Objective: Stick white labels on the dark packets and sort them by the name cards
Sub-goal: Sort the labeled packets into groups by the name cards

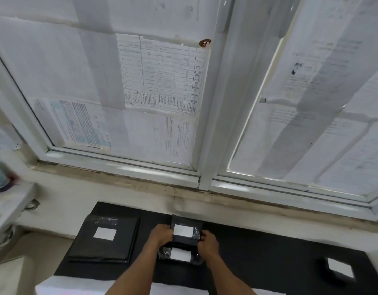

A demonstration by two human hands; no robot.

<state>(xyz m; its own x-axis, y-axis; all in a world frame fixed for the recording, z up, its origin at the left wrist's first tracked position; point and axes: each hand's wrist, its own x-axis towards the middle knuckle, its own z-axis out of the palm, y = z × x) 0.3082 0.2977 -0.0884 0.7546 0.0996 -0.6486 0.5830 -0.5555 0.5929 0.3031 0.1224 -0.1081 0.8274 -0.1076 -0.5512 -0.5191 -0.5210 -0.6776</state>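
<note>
Bare forearms point(137, 271) come up from six o'clock. Left grip point(161, 234) and right grip point(207, 244) each clench a side edge of a small dark plastic-wrapped packet point(187, 219) bearing a white rectangular label point(183, 231). It is held tilted just above a second dark labelled packet point(165, 253), which lies on the black mat point(258, 252) covering the pale tabletop point(269, 222). At nine o'clock of the grips sits a flat stack of larger dark packets point(103, 250), white label on top. At four o'clock, well apart, is another dark piece with a white patch point(339, 270); label or name card, cannot tell. Judged step: label on, sorting in hand. Next move calls for matching a name card, none readable, then laying the packet flat on its pile.
</note>
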